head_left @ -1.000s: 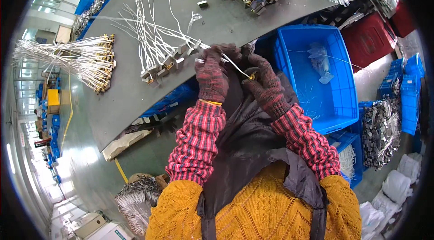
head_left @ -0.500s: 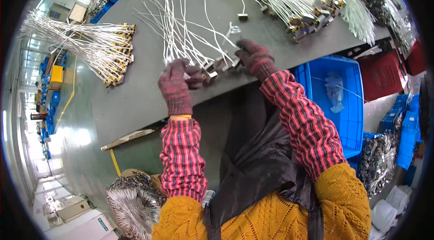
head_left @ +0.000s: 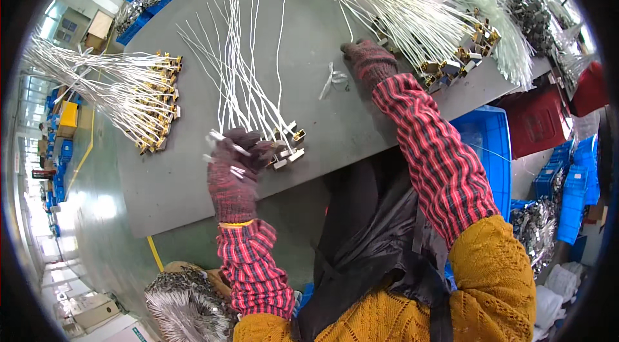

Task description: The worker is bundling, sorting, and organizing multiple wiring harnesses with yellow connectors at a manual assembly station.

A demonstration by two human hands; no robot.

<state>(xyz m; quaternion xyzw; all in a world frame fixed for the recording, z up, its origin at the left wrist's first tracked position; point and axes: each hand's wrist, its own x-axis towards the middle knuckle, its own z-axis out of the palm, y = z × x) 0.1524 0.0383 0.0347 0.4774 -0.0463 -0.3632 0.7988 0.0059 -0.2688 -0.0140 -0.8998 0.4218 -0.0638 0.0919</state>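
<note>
Head view: left hand (head_left: 235, 171) grips white wires (head_left: 242, 87).

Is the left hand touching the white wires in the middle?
Touching. The head view shows the left hand resting on the near ends of the middle wires, its gloved fingers lying over them.
</note>
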